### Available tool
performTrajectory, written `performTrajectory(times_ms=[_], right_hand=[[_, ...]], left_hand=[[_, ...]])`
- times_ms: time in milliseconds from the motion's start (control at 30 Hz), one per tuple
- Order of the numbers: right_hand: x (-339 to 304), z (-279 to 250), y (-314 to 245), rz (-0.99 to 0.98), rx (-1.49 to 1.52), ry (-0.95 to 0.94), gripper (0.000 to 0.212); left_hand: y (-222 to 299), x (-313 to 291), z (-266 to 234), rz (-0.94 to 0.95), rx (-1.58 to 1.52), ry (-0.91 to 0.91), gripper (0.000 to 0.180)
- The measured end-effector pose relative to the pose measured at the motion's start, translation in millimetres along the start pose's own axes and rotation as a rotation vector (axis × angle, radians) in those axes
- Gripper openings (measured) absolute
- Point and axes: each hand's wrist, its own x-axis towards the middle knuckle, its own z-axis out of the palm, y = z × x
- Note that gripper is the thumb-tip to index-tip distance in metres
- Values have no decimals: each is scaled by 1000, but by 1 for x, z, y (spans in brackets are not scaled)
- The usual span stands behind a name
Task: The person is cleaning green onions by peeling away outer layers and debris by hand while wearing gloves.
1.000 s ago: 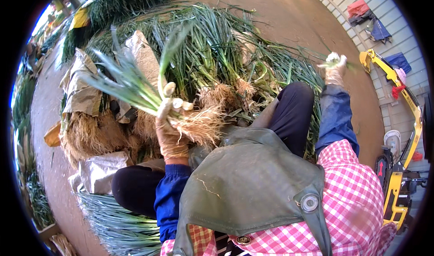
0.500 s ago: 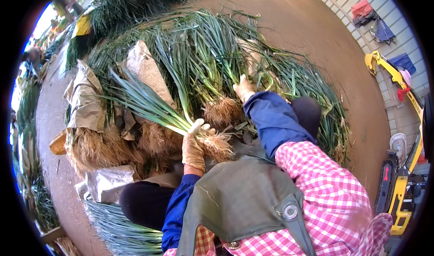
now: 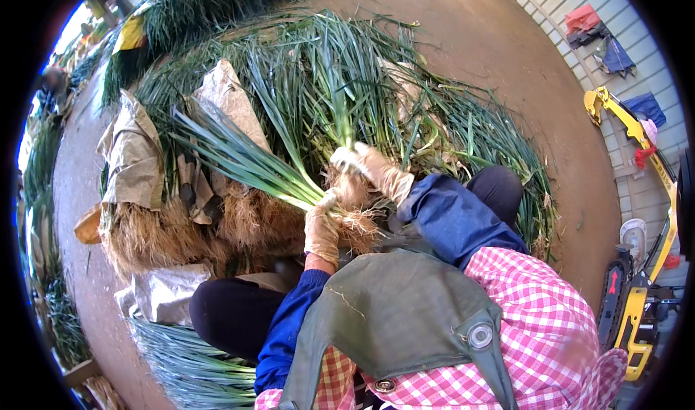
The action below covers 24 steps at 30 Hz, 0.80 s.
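Note:
My gloved left hand (image 3: 323, 230) is closed round the lower stems of a bunch of green onions (image 3: 250, 157). The leaves of that bunch slant up to the left, and its tan roots hang over the lap by a dark green apron (image 3: 405, 316). Just above and to the right, my gloved right hand (image 3: 368, 165) is wrapped round the stem base of other green onions (image 3: 337, 70). Those leaves stand up into the large heap of green onions (image 3: 282, 84) before me. Roots show below the right hand.
Brown paper sheets (image 3: 135, 160) wrap bundles at left, their roots (image 3: 156, 240) facing me. More green onions (image 3: 195, 366) lie beside my left knee (image 3: 235, 316). A farther heap (image 3: 232, 5) is at the back. At right, a yellow toy-like digger (image 3: 637, 309) stands by a tiled wall (image 3: 565, 5).
My right hand has come left and nearer, from the heap to beside my left hand, and now grips stems there. The left hand keeps its bunch, shifted slightly right.

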Motion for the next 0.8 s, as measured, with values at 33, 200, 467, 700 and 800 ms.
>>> performTrajectory(times_ms=[33,200,467,700,800], right_hand=[[-5,8,9,-13,-28,-59,36],[-11,18,34,133,-46,-128,60],[-31,17,16,255,437,-368,28],[15,-83,49,164,31,426,20],[16,-112,38,125,22,541,20]], left_hand=[[-6,4,0,-7,-28,44,21],[-2,-4,4,-48,-21,-48,12],[-5,-1,-2,-72,-206,-103,22],[8,-19,21,55,-131,1,20],[19,-33,29,28,-123,0,18]])
